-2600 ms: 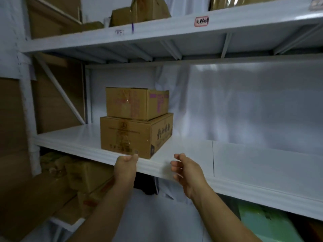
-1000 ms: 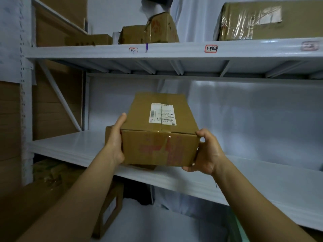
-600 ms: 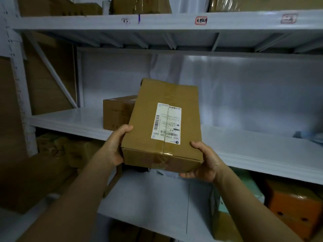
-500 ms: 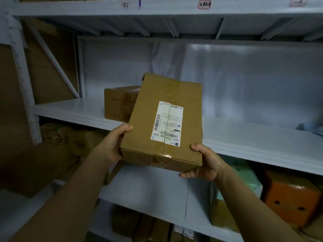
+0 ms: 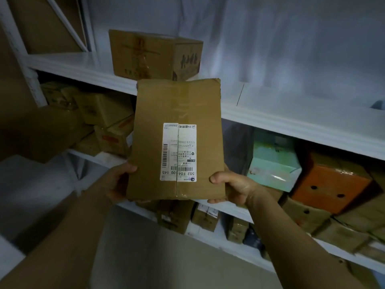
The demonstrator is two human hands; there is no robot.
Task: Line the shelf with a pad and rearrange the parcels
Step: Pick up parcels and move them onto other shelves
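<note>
You're working in dim, cool, bluish light. The brightest areas are the white sheet [image 5: 291,42] behind the rack and the white shelf board [image 5: 308,113], strongest toward the upper right, and neither blows out. The label [image 5: 178,152] on the parcel [image 5: 177,105] stands out pale: its large digits are readable, its fine print soft. The tape down the parcel gives a faint sheen. Cardboard boxes [image 5: 104,109] under the shelf board sit in deep shadow, and your left forearm [image 5: 52,247] goes nearly black toward the bottom corner. The whole frame is slightly soft and grainy. Wide-angle distortion bends the rack upright [image 5: 23,65] at the left edge.
</note>
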